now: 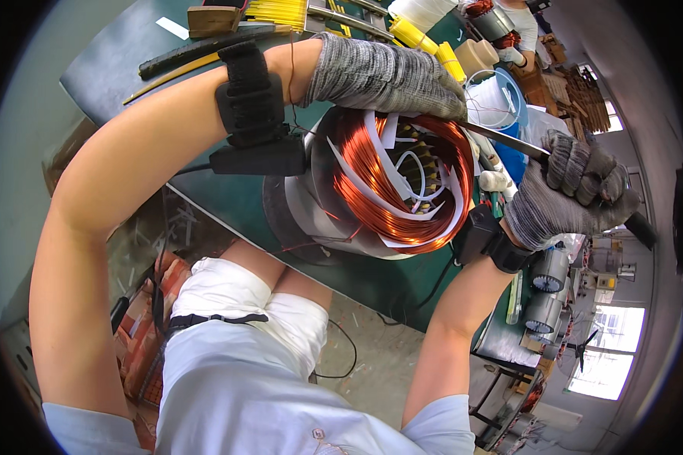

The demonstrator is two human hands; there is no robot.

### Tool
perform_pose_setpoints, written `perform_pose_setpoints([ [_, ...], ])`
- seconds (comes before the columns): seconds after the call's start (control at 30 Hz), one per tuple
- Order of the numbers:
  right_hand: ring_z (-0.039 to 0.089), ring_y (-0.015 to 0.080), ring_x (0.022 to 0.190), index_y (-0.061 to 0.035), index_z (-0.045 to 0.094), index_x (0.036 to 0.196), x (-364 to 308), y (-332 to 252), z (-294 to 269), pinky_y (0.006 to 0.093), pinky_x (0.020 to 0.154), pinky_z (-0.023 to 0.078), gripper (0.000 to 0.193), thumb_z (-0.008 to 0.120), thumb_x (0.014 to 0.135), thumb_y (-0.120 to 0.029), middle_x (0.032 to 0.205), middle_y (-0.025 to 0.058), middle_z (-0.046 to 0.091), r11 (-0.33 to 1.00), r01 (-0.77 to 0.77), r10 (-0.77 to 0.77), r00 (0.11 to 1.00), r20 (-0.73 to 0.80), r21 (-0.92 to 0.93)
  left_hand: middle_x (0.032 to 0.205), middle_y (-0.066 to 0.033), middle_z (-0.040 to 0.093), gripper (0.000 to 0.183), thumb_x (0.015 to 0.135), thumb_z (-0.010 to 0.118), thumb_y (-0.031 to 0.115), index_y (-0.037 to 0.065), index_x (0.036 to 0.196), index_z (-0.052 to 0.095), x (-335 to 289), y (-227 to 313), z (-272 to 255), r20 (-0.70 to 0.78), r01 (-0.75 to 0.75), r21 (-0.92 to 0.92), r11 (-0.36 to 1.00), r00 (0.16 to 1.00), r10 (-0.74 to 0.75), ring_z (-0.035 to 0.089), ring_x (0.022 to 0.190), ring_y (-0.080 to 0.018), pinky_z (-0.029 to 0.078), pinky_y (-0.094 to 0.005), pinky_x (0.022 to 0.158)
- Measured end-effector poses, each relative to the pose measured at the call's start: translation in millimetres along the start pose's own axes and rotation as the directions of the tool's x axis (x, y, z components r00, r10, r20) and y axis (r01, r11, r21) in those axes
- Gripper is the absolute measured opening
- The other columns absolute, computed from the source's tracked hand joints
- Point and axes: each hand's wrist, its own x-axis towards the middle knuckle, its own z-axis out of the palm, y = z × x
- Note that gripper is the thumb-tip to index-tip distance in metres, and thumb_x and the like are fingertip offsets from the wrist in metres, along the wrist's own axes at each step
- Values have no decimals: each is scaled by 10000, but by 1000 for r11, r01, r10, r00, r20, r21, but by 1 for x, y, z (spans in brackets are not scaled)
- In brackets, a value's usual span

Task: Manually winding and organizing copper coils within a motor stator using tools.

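A motor stator (pixel 322 201) lies on the green table with its open end facing up and right. Orange copper windings (pixel 368 186) ring its bore, with white insulating strips and loops of white tubing among them. My right hand (pixel 577 182), in a grey knitted glove, is closed round the dark handle of a flat-bladed tool (pixel 508 141). Its narrow metal blade runs left to the far right rim of the windings. My left hand (pixel 391 80), gloved too, reaches over the far side of the stator. Its fingers bend down onto the blade's far end; the thumb is hidden.
Yellow strips (pixel 277 11) and a long dark bar (pixel 205 53) lie at the back left. Behind the stator are a blue bucket (pixel 514 98) and white rolls. More stators (pixel 548 271) stand at the right. A co-worker (pixel 520 30) handles another stator at the far right.
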Motion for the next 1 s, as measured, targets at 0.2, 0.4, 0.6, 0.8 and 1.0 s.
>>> perform_pose_setpoints([
  [0.2, 132, 18, 320, -239, 373, 600, -3, 8, -9, 219, 325, 121, 372, 509, 933, -335, 443, -81, 280, 987, 15, -21, 999, -38, -159, 1229, -155, 635, 329, 942, 521, 57, -21, 1253, 594, 2, -4, 3, -18, 29, -222, 975, 999, -34, 629, 1104, -227, 486, -307, 997],
  [0.4, 234, 54, 372, -160, 470, 676, 11, 13, -17, 233, 355, 228, 354, 468, 997, -308, 516, -66, 314, 943, -325, 308, 934, -180, -68, 1234, -156, 623, 338, 941, 518, 72, -18, 1259, 588, 4, -4, 2, -5, 55, -249, 967, 998, -58, 619, 1112, -237, 493, -314, 962],
  [0.6, 184, 69, 379, -165, 341, 607, -14, -5, 4, 248, 373, 212, 451, 422, 1016, -338, 522, -27, 260, 935, -268, 286, 957, 50, -232, 1239, -157, 612, 347, 939, 516, 87, -15, 1264, 581, -2, -6, 3, 33, 106, -287, 952, 994, -101, 609, 1120, -247, 501, -321, 926],
  [0.8, 197, 44, 368, -142, 402, 721, -49, -20, 25, 231, 337, 191, 383, 526, 987, -389, 500, -65, 290, 889, -36, -96, 960, -262, -456, 1219, -141, 633, 378, 940, 513, 68, -43, 1299, 542, -3, -9, 12, -9, 102, -394, 913, 993, -115, 652, 1046, -194, 578, -282, 770],
  [1.0, 613, 104, 699, 6, 666, 1093, -53, -49, 14, 245, 707, 519, 264, 605, 968, -218, 864, 36, 669, -11, -87, 440, 894, -83, -996, 1216, -109, 641, 382, 918, 539, 7, -20, 1299, 551, 13, 21, -11, 10, 30, -260, 965, 1000, -28, 637, 1039, -130, 523, -214, 888],
])
